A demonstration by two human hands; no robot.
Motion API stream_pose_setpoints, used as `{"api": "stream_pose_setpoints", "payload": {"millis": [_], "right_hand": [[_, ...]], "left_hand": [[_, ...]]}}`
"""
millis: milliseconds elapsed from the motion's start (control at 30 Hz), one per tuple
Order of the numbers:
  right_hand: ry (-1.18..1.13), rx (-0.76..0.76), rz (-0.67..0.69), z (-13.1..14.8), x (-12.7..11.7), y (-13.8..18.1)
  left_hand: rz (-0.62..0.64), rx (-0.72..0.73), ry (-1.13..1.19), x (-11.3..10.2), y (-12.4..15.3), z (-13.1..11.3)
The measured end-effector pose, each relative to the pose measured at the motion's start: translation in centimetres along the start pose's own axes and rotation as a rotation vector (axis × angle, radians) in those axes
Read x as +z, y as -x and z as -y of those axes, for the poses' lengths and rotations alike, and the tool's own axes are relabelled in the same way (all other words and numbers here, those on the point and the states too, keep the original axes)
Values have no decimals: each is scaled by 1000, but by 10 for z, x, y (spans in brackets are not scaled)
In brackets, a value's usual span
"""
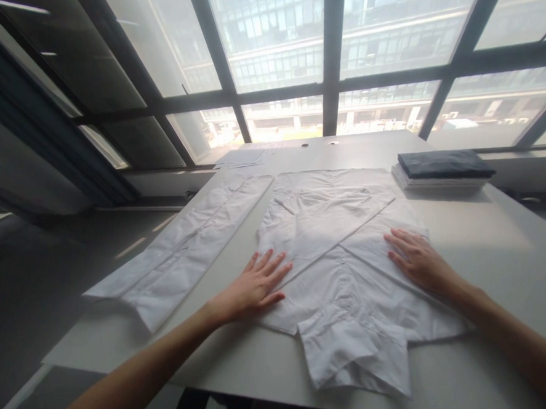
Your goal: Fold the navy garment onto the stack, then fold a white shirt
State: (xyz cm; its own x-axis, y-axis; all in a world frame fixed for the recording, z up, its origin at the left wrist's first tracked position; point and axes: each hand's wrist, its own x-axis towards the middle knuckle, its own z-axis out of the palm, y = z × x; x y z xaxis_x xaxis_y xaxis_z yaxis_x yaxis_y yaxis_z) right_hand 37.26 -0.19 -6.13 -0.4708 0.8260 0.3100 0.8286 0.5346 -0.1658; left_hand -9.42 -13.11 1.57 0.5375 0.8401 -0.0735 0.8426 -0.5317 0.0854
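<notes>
A white shirt [345, 233] lies spread on the white table, its collar end toward me and hanging close to the front edge. One sleeve crosses its body on a slant, and creases run over the cloth. My left hand [259, 285] rests flat on the shirt's left side, fingers spread. On the right side, my right hand [415, 259] presses flat against the fabric with its fingers stretched out. Neither hand grips anything. Left of the shirt lies a long, folded white garment [192, 243], one end reaching over the table's left edge.
At the back right of the table [495, 267] stands a stack of folded white cloth [441, 184] with a dark folded piece [446, 164] on top. Paper sheets [242, 157] lie at the back left. Large windows [283, 44] rise behind the table; a curtain [60, 123] hangs left.
</notes>
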Motion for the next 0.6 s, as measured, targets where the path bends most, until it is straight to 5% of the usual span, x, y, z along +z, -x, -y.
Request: {"api": "stream_pose_setpoints", "payload": {"millis": [133,233,400,600], "right_hand": [[4,-8,1,4,-2,-1],[10,6,4,7,-4,-1],[16,31,18,12,-6,0],[50,4,28,9,-3,-4]], "left_hand": [[-141,-48,77,-15,-28,9],[-228,-116,96,-6,-57,20],[-134,-162,-2,21,-74,29],[-143,-165,-30,26,-74,34]]}}
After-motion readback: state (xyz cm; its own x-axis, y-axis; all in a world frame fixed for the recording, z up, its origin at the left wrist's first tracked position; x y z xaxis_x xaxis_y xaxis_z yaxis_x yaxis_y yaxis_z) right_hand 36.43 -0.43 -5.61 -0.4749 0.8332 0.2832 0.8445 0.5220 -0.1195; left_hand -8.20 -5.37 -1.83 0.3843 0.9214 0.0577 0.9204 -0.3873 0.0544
